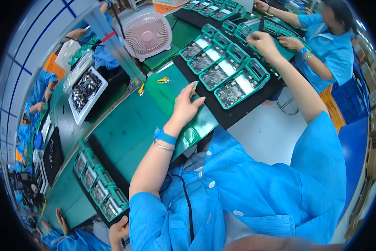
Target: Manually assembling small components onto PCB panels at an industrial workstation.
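Observation:
My left hand is over the green bench beside the black mat. Its thumb stands apart from the fingers, and a thin green edge shows by the fingertips; I cannot tell whether they touch it. Past the row of green frames, my right hand has its fingers curled down close to a green frame; what they hold, if anything, is hidden. On the mat, several green frames, each with a circuit board and a pale strip, lie side by side. The nearest green frame has its lid-like part tilted up.
A pink fan stands beyond the bench. Yellow-handled small parts lie on the green surface. A white tray of dark parts is on the left. More green frames are at lower left. A co-worker works at far right.

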A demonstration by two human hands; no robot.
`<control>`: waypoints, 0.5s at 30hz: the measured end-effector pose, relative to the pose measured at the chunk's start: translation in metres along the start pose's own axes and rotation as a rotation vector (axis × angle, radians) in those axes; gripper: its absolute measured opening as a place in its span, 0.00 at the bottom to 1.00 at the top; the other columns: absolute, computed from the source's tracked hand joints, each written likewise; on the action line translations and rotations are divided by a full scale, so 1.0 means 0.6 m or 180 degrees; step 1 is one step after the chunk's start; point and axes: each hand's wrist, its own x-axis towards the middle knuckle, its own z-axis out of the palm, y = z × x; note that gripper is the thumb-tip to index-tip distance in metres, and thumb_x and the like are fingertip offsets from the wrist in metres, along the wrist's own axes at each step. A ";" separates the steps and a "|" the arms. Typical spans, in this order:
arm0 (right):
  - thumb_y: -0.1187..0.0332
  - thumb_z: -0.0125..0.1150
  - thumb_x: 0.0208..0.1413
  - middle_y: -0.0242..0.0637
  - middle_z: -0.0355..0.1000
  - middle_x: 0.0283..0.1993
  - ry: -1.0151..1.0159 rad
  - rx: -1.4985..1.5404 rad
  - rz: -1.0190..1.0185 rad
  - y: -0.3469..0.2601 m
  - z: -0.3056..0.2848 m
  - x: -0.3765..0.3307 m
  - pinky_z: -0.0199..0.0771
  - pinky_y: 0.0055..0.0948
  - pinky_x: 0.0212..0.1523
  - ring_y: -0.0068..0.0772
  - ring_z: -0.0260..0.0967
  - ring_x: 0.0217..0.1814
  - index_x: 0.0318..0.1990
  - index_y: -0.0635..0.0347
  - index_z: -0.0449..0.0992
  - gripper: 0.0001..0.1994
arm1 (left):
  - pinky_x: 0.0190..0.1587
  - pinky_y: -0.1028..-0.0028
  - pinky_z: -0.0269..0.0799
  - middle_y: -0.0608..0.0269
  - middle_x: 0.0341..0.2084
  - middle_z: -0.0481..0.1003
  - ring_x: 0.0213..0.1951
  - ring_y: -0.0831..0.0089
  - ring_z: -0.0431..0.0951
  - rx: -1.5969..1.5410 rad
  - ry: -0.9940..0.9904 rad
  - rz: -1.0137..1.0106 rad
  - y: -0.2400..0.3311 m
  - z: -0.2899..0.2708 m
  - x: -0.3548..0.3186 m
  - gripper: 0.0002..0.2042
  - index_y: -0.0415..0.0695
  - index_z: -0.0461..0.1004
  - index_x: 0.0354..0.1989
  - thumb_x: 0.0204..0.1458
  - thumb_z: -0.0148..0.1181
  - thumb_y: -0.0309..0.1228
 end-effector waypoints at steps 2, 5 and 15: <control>0.67 0.66 0.59 0.35 0.80 0.36 0.0183 -0.0383 -0.0020 -0.023 -0.024 0.009 0.73 0.26 0.44 0.22 0.74 0.40 0.42 0.68 0.81 0.11 | 0.57 0.59 0.74 0.46 0.56 0.74 0.54 0.51 0.77 0.0368 0.0102 0.0154 0.011 -0.008 -0.009 0.31 0.42 0.70 0.64 0.49 0.73 0.30; 0.62 0.66 0.60 0.27 0.68 0.24 0.0073 0.0259 -0.0352 -0.061 -0.009 0.021 0.61 0.26 0.31 0.17 0.60 0.29 0.32 0.66 0.76 0.14 | 0.60 0.54 0.70 0.43 0.57 0.72 0.58 0.43 0.70 0.1447 -0.0102 0.0296 0.031 -0.016 -0.033 0.30 0.43 0.72 0.61 0.48 0.73 0.33; 0.60 0.59 0.66 0.39 0.79 0.33 -0.3580 0.2106 0.0693 -0.378 0.278 -0.107 0.44 0.18 0.15 0.12 0.49 0.13 0.44 0.69 0.79 0.17 | 0.55 0.56 0.71 0.51 0.46 0.77 0.51 0.50 0.74 0.0227 -0.0336 0.0646 0.188 -0.004 -0.199 0.18 0.38 0.77 0.50 0.51 0.69 0.28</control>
